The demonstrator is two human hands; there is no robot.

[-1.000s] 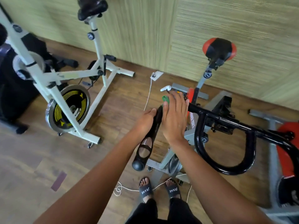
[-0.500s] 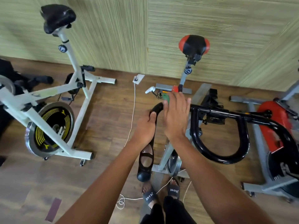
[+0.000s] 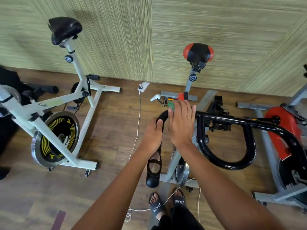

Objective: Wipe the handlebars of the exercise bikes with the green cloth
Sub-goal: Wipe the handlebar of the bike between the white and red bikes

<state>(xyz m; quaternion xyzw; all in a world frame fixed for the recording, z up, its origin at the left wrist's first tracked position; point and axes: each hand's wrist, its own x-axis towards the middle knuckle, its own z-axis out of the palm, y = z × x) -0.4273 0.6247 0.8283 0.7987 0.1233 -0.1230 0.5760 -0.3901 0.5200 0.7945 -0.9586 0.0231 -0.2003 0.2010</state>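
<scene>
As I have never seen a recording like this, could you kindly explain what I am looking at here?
There is no robot: a camera worn on a person's head looks down at their own two arms and sandalled feet. They stand at the front of a grey bike, whose red and black saddle is by the wall. The left hand grips the left arm of its black handlebar. The right hand lies flat on the bend of the bar, pressing a green cloth, of which only a corner shows past the fingers. A white bike stands on the wooden floor to the left, a red bike to the right, and a white cable runs across the floor.
</scene>
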